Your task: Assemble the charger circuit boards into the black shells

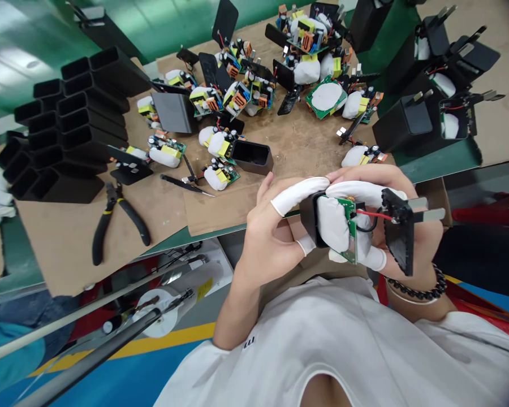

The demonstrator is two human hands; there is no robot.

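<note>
In front of my chest, my left hand (271, 237) grips a black plastic charger housing (309, 220) between white-cotted thumb and fingers. From the housing's right end sticks a green circuit board (351, 226) with white putty-like lumps (333, 224) on it. My right hand (407, 186) is closed around the board, its fingertips also in white finger cots. A black end cap with metal plug pins (398, 232) hangs at the board's right by a red and a black wire. How deep the board sits inside the housing is hidden.
Cardboard (161, 198) covers the green bench. Empty black housings (68, 130) are stacked at the left, near pliers (117, 217) and black tweezers (186, 185). Several circuit boards (237, 96) lie across the middle. Upright housings with boards and plug caps (415, 121) stand at the right.
</note>
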